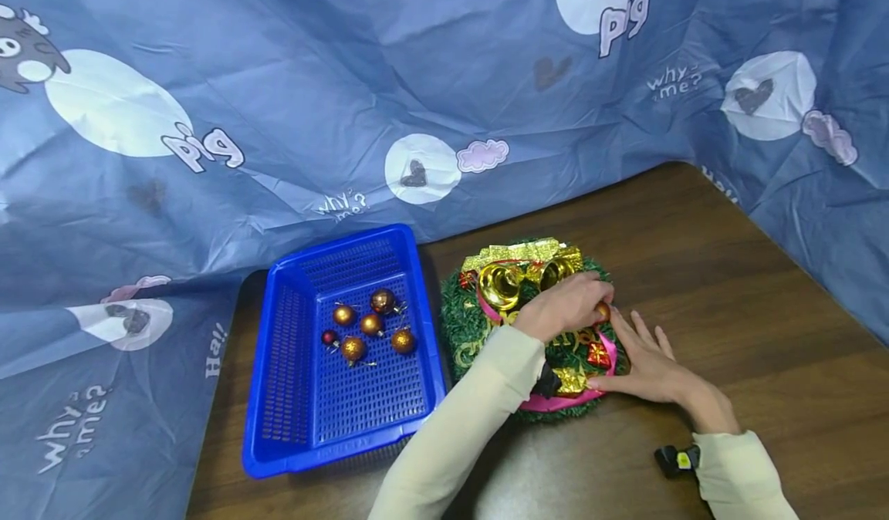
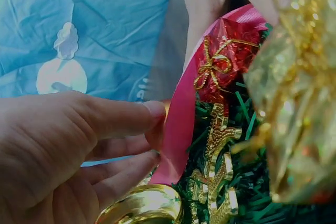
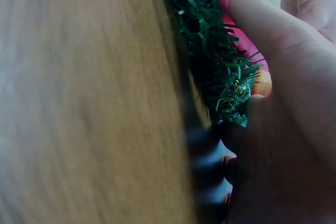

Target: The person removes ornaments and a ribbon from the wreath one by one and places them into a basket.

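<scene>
A green tinsel Christmas wreath (image 1: 461,327) lies on the table, trimmed with gold bells (image 1: 500,287), a pink ribbon (image 2: 178,124), gold lettering and a small red gift box (image 2: 228,59). Reaching across it, my left hand (image 1: 566,304) pinches a small orange Christmas ball (image 1: 603,312) at the wreath's right edge, beside the ribbon. In the left wrist view the fingers mostly cover that ball. My right hand (image 1: 649,366) rests against the wreath's right side, fingers extended, thumb by the ribbon near a gold gift box (image 1: 571,381). Part of the ball (image 3: 262,84) shows in the right wrist view.
Left of the wreath stands a blue plastic basket (image 1: 432,358) with several gold and brown balls (image 1: 352,348) and a small red one (image 1: 329,337) inside. A blue printed cloth (image 1: 292,103) hangs behind the wooden table (image 1: 778,366).
</scene>
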### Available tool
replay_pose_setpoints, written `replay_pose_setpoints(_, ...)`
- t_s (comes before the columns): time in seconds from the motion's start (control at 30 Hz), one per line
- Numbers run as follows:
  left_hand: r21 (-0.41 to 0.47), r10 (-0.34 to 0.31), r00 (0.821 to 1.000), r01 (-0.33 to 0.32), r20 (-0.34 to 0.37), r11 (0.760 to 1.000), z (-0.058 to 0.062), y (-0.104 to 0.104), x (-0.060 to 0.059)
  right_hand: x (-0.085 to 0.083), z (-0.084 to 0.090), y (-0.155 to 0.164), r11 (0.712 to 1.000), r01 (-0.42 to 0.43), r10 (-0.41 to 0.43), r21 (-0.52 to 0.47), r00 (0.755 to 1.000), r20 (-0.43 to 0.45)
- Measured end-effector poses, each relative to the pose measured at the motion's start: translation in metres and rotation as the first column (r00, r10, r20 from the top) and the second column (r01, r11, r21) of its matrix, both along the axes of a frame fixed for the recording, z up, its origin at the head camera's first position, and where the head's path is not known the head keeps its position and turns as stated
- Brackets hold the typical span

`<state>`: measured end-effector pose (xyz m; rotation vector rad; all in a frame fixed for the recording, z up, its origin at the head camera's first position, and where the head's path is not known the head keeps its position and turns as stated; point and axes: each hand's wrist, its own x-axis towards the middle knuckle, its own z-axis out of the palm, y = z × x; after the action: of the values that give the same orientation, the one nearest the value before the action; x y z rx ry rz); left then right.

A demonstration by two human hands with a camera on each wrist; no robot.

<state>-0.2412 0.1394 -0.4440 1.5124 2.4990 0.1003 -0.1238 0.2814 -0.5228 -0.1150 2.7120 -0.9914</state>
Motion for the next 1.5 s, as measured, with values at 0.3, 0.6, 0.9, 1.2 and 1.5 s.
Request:
replay_pose_setpoints(0.3,-0.093,0.055,0.996,-0.048,0.068,0.995,0.002,0.009,0.004,0.001,0.0,0.001,1.0,-0.001,0.001,-0.006,1.0,0.001)
replay_pose_setpoints(0.6,-0.083,0.051,0.996,-0.045,0.074,0.996,0.0,0.008,0.004,0.001,0.001,0.0,1.0,-0.005,0.005,-0.011,1.0,-0.018)
replay_pose_setpoints(0.9,-0.03,0.002,0.998,0.0,0.06,1.0,0.005,0.005,0.003,0.0,0.001,0.0,1.0,-0.003,0.003,-0.011,1.0,-0.005)
replay_pose_setpoints(1.2,0.069,-0.012,0.998,0.008,0.054,0.998,0.027,-0.005,0.0,0.0,0.001,-0.001,1.0,-0.003,0.003,0.002,1.0,0.012)
replay_pose_setpoints(1.5,0.161,0.024,0.995,-0.04,0.099,0.986,0.054,-0.027,-0.003,-0.001,0.002,-0.001,1.0,-0.004,0.004,0.006,1.0,-0.004)
